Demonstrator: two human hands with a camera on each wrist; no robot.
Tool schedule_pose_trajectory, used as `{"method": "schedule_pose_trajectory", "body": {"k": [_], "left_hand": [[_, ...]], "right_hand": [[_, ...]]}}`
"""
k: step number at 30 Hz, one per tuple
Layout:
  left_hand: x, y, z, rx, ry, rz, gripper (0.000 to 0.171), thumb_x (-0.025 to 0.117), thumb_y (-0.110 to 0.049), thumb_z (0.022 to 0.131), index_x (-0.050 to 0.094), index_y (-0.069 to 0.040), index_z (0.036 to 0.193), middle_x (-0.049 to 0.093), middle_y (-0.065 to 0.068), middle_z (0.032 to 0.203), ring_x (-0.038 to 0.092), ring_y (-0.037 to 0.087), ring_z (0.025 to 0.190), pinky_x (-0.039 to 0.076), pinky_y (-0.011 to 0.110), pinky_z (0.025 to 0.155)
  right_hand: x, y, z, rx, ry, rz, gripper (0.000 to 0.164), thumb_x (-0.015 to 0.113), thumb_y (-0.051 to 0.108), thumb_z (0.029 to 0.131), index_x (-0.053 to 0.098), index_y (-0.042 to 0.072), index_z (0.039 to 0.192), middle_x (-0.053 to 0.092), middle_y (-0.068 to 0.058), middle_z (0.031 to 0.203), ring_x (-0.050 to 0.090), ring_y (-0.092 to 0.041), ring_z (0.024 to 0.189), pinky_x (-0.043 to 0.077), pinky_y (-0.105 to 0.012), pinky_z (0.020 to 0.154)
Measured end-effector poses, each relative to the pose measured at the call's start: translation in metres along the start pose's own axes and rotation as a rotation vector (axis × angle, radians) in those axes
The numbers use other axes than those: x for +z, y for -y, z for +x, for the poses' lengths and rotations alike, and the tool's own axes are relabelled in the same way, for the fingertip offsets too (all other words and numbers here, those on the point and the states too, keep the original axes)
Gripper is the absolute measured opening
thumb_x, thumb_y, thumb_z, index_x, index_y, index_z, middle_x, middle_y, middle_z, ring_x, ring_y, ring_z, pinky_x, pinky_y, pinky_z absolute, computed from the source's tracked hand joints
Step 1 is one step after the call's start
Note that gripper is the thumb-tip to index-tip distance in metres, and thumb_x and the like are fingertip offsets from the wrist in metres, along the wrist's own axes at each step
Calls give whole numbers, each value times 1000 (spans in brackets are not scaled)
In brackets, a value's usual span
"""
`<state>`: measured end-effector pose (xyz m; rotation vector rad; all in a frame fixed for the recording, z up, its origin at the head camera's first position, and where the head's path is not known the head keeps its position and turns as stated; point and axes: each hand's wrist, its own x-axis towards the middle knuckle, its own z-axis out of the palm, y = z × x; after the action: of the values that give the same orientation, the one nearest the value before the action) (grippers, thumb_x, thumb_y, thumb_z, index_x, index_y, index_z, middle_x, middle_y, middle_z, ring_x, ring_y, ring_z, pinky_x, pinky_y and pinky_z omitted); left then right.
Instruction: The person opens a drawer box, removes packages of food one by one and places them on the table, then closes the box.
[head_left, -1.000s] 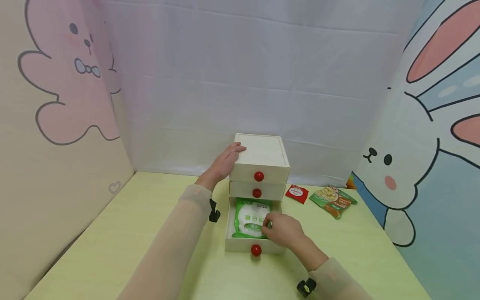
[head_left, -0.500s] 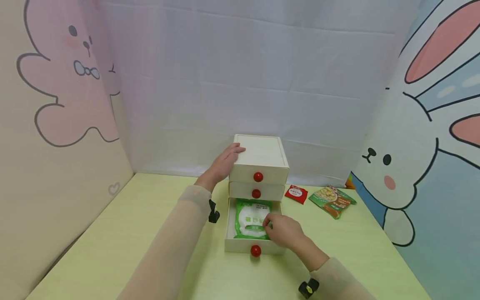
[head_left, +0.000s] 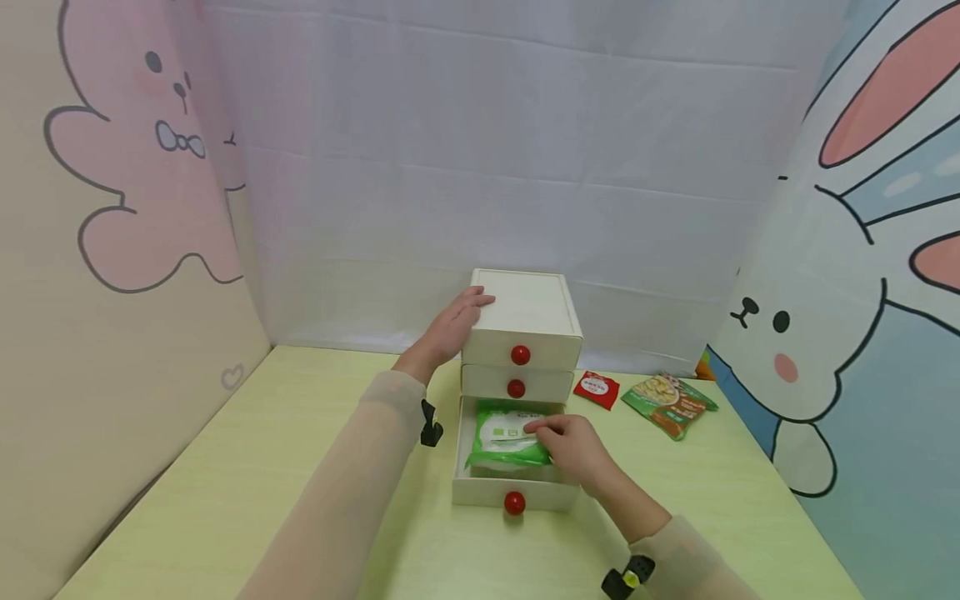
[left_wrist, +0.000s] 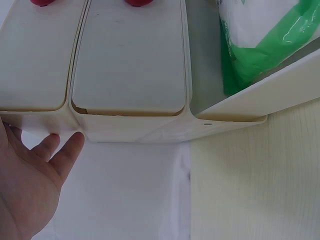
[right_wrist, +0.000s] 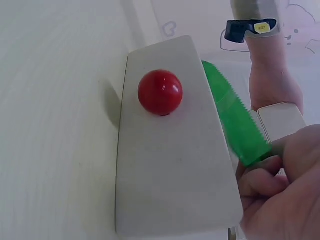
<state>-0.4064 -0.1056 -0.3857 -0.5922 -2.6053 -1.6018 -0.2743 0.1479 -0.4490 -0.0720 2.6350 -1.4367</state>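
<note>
A white cabinet [head_left: 525, 304] with red knobs stands on the table, its bottom drawer [head_left: 483, 493] pulled out. Inside that drawer is a green-and-white plastic packet [head_left: 510, 450], its near edge raised off the drawer floor. My right hand [head_left: 581, 454] pinches the packet's right edge; in the right wrist view its fingers are curled at the green serrated strip [right_wrist: 235, 117]. Along the cabinet's upper left side rests my left hand [head_left: 447, 327], fingers extended onto the top. The left wrist view shows this hand [left_wrist: 37, 185] against the side wall.
To the right of the cabinet lie a small red sachet [head_left: 597, 389] and a green-and-brown food pouch [head_left: 667, 404]. A white curtain [head_left: 420, 208] hangs behind the table [head_left: 330, 400], with cartoon-printed walls on both sides.
The packet's near edge has come up and away from the drawer front, with my right hand rising slightly as it grips. My left hand has stayed on the cabinet.
</note>
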Motion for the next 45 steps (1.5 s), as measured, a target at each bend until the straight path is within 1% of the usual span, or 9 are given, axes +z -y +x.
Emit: {"method": "schedule_pose_trajectory", "body": {"k": [4,6,8,12,14,21,27,38,45], "left_hand": [[1,1,1,4,6,10,59,25,-39,116,49,-21,166,19,-7,185,13,25,173,17,59,139],[1,2,2,7,6,12,59,25,-39,116,49,-20,166,19,-6,185,13,25,173,17,59,139],[1,1,1,10,7,13,59,25,-39,116,49,-20,167,19,-6,185,13,26,173,17,59,139],[2,2,0,10,5,15,59,25,-39,116,49,-20,167,19,-6,185,13,26,173,16,58,139],[2,1,0,6,1,13,58,26,-39,116,49,-20,166,19,-6,185,13,25,173,17,58,139],[1,3,-1,11,-1,6,58,26,-37,116,49,-21,166,19,-7,185,13,25,173,16,59,139],[1,2,-1,8,-2,10,57,26,-38,116,50,-21,166,20,-7,185,14,26,173,17,59,139],[1,-1,-1,19,5,1,58,26,-37,116,49,-20,166,19,-5,185,12,26,173,16,58,139],[0,1,0,27,4,7,58,25,-36,117,49,-18,166,19,-4,185,12,27,173,15,59,139]], "right_hand": [[1,1,-1,-9,30,193,28,61,16,110,82,5,125,71,-5,101,54,-16,79,38,-22,59],[1,2,-2,-28,56,268,29,60,14,110,80,3,128,68,-3,96,49,-13,71,38,-21,58],[1,4,-3,-48,79,331,30,60,14,111,77,1,132,70,-6,101,50,-13,71,40,-20,60],[0,11,-7,-94,99,406,32,60,15,112,74,-2,136,71,-16,132,62,-16,90,53,-19,71],[-1,16,-10,-109,100,431,32,60,14,112,74,-3,135,69,-16,135,64,-17,94,56,-20,74],[-10,27,-22,-122,99,469,31,63,15,111,75,-3,134,70,0,117,61,-16,87,54,-20,72],[-23,32,-36,-155,100,494,33,65,16,110,73,-6,133,70,-2,115,65,-15,87,57,-21,72],[-64,35,-66,-212,98,558,24,62,19,113,84,20,121,67,-2,128,71,-13,96,65,-25,84],[-92,26,-74,-303,56,583,28,57,13,115,82,14,128,67,-1,126,75,-14,99,67,-30,88]]}}
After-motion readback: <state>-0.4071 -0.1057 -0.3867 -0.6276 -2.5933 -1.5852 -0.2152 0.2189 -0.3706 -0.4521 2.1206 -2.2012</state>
